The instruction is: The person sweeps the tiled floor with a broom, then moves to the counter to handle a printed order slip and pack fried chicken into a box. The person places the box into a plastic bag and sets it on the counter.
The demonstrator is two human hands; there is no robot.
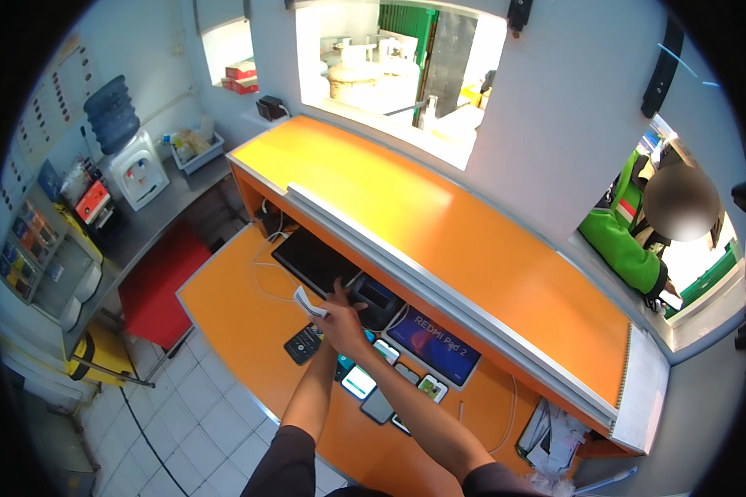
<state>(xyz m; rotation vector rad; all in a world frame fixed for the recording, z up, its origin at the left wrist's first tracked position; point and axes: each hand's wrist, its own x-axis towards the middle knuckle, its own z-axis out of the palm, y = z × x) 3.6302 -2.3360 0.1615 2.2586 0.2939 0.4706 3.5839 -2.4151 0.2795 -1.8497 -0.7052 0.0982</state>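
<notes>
My right hand [343, 326] crosses over my left wrist and holds a small white paper slip [309, 303]. Beyond it, my left hand [344, 297] reaches with spread fingers to the gap between a dark flat screen or tablet [311, 258] and a black boxy device [374, 301]; whether it touches either is unclear. Several smartphones lie below my hands on the orange desk [236, 310], partly hidden by my forearms. Among them are a dark phone with a lit screen [303, 345], a white-screened phone [359, 381] and a grey one [382, 405]. A Redmi Pad 2 box [434, 345] stands right of the device.
A raised orange counter [410, 192] with a metal edge overhangs the desk. White cables [513, 410] trail across it. Papers [550, 438] fill a holder at lower right. A red seat [165, 286] stands left. Behind the right window, a person in a green jacket [621, 248] holds a phone.
</notes>
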